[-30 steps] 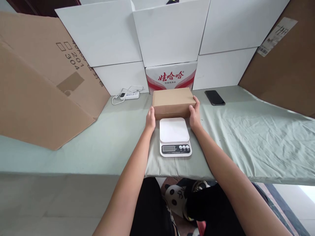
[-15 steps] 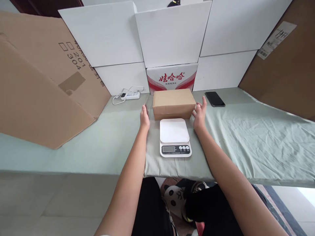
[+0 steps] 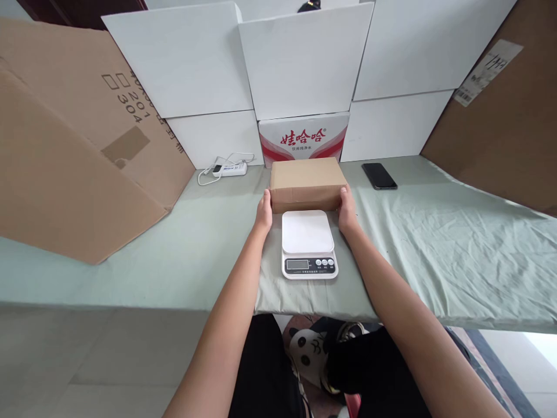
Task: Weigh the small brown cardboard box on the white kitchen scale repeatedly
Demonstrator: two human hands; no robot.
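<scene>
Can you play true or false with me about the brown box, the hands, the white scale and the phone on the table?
1. Both hands press the sides of the brown box. True: the left hand is on its left end and the right hand on its right end.
2. The brown box sits on top of the white scale. False: it rests on the green cloth just behind the scale.
3. The black phone lies right of the box. True.
4. The phone is held in the right hand. False: it lies alone on the cloth.
5. A white power strip lies left of the box. True.
</scene>
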